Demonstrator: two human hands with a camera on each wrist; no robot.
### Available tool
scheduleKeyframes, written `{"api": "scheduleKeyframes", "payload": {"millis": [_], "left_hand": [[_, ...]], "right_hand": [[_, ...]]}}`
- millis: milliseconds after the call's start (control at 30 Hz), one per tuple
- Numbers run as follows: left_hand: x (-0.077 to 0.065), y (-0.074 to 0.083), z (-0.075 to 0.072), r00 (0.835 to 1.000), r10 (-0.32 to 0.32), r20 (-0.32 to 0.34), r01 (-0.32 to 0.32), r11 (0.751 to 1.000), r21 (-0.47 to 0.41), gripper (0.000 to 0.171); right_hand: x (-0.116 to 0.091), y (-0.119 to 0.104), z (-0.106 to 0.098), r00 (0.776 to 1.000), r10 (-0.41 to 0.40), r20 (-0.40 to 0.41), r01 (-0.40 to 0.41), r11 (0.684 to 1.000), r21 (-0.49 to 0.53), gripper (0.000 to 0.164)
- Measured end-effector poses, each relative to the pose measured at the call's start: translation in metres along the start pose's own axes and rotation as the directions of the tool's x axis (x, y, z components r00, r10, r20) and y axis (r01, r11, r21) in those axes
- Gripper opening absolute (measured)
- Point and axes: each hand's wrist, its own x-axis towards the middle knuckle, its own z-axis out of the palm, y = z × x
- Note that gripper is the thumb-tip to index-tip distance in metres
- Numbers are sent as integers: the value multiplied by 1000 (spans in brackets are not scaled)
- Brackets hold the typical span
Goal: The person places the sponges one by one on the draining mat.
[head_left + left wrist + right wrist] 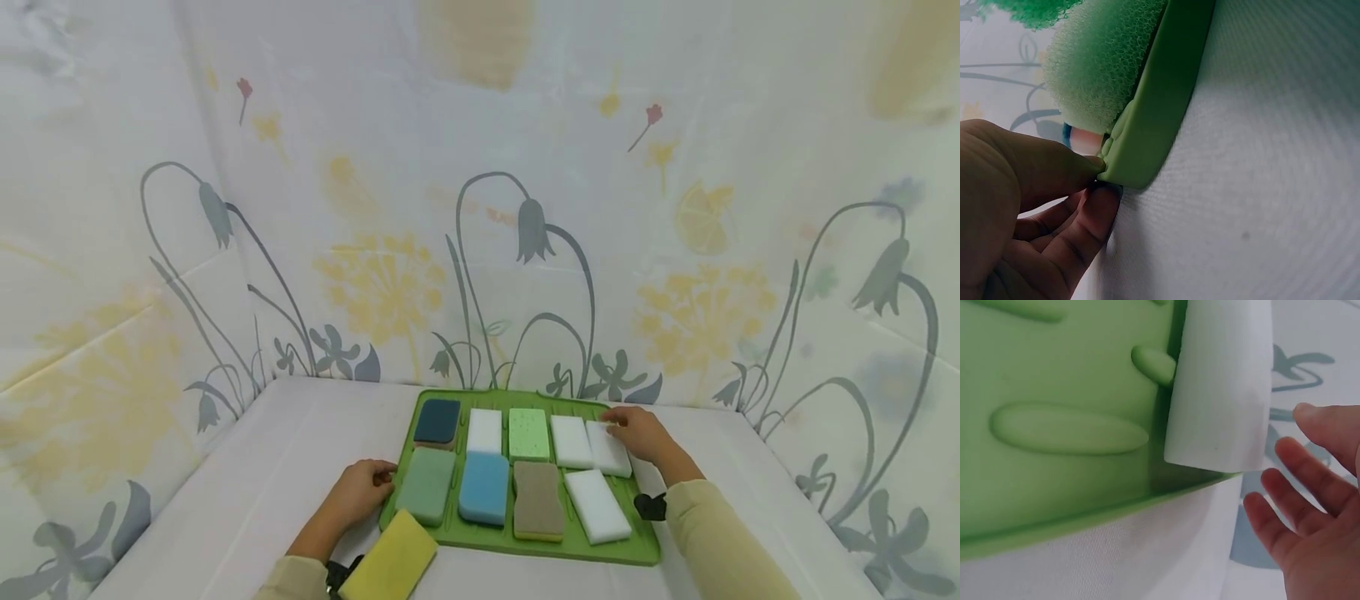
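A green ridged tray (643, 546) holds several sponges. My left hand (362, 493) is at its left edge; the left wrist view shows thumb and fingertip pinching the rim (1154, 137) beside a sage-green sponge (1100, 62). My right hand (642, 433) reaches to the tray's far right corner, by a white sponge (609, 454). In the right wrist view, its fingers are spread and slightly bent, just apart from the white block (1222, 394). Also on the tray are a blue sponge (483, 490), a grey-brown sponge (537, 496) and another white sponge (597, 504).
A yellow sponge (393, 557) appears by the left wrist, overlapping the tray's near left corner in view. The tray lies on a white-covered table (225, 508). Behind it hangs a flower-printed cloth (420, 167). A dark sponge (437, 421) sits at the far left.
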Motion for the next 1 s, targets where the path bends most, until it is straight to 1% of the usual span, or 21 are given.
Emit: {"api": "scheduleKeyframes", "payload": {"millis": [300, 367, 500, 700, 867, 1000], "left_hand": [[-1, 2, -2, 1000, -9, 11, 9, 1000, -17, 28], [0, 1, -2, 1000, -13, 16, 14, 1000, -18, 28], [2, -1, -1, 999, -12, 29, 13, 1000, -21, 28], [4, -3, 1, 999, -22, 45, 23, 999, -30, 30], [3, -3, 1, 999, -19, 48, 20, 999, -33, 30], [3, -2, 0, 999, -15, 43, 17, 999, -34, 29]], "right_hand": [[-15, -13, -1, 999, -23, -40, 23, 1000, -6, 25], [-18, -17, -1, 999, -17, -42, 16, 1000, -6, 23], [-27, -24, -1, 999, 18, -29, -17, 999, 31, 21], [-45, -33, 2, 998, 57, 35, -60, 993, 97, 17], [-58, -40, 4, 992, 48, 113, -63, 989, 135, 19], [-66, -43, 4, 983, 38, 180, -70, 982, 174, 24]]}}
